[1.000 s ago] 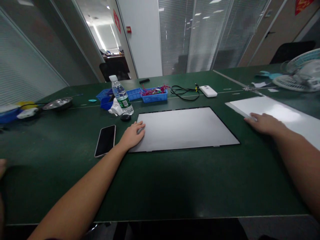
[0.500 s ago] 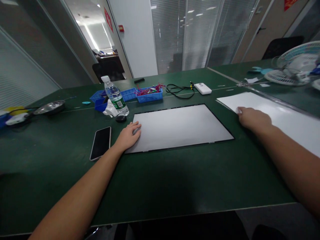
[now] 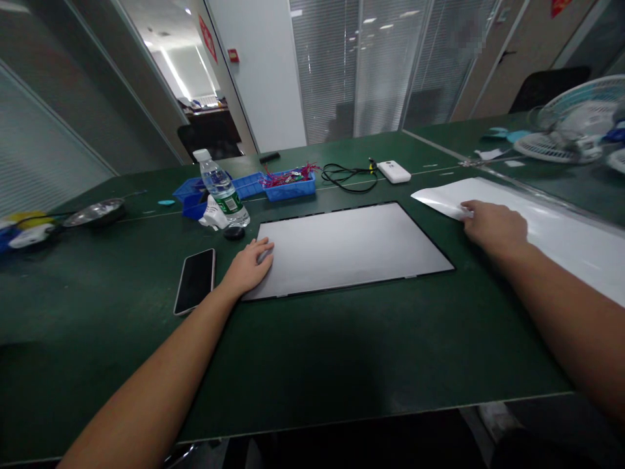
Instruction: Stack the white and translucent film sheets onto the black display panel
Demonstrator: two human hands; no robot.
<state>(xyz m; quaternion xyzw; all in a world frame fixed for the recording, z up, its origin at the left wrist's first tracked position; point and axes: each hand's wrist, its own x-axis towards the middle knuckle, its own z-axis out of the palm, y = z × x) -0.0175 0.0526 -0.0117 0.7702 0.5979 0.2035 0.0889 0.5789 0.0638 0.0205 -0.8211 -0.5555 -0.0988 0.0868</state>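
Observation:
A flat grey panel with a thin black border (image 3: 349, 247) lies on the green table (image 3: 312, 365) in front of me. My left hand (image 3: 249, 266) rests open on its near left corner, fingers flat. To the right lies a large white sheet (image 3: 551, 228). My right hand (image 3: 493, 227) is closed on the sheet's near left edge, pinching it, and the corner there curls up off the table.
A black phone (image 3: 195, 280) lies left of my left hand. Behind it stand a water bottle (image 3: 221, 190), a black cap (image 3: 234, 232) and blue trays (image 3: 288, 184). A black cable (image 3: 347, 176) and white box (image 3: 394, 171) sit farther back. A fan (image 3: 571, 130) lies at the right.
My right hand has slid along the white sheet's edge and pinched it, lifting its corner. The left hand stays on the panel. The view has shifted slightly.

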